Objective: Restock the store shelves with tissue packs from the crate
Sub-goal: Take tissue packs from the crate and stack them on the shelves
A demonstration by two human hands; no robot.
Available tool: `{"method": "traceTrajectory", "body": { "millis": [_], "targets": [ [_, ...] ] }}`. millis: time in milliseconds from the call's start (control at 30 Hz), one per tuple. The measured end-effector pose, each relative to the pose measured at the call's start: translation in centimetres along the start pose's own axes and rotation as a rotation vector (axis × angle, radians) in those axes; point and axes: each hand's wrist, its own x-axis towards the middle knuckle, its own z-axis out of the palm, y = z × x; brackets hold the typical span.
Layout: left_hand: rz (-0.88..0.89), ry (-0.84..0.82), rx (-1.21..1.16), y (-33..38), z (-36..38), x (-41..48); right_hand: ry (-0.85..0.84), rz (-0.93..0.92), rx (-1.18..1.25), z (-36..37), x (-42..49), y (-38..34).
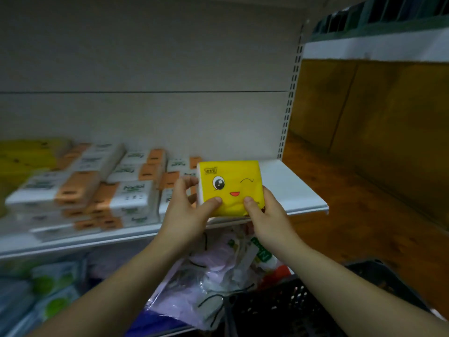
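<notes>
One yellow tissue pack [230,187] with a winking cartoon face is gripped between two hands: the left hand [185,210] clasps its left edge, thumb pressed on the front, and the right hand [266,215] clasps its lower right corner the same way. The pack is held upright over the front of the white shelf [291,188], whose bare end lies just right of the right hand. Left of the left hand lie about a dozen white-and-orange tissue packs [131,190] in flat stacks (blur prevents an exact count), with some yellow packs [24,154] further left. Below the wrists one black crate [291,307] sits beside bagged goods [213,271]. Right of the right hand stands a brown wooden panel [376,132].
</notes>
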Motion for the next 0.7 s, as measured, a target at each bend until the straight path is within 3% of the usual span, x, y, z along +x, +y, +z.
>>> {"method": "traceTrajectory", "body": {
  "millis": [300, 533, 700],
  "targets": [
    [0.074, 0.145, 0.021, 2.6, -8.1, 0.2, -0.191, -0.198, -0.089, 6.1, 1.7, -4.8],
    [-0.024, 0.152, -0.027, 5.1, -4.9, 1.1, -0.213, -0.232, -0.085, 1.9, 3.5, -6.2],
    [-0.095, 0.142, -0.036, 8.6, -3.1, 1.1, -0.273, -0.128, -0.106, -1.5, 3.5, -8.8]
  ]
}}
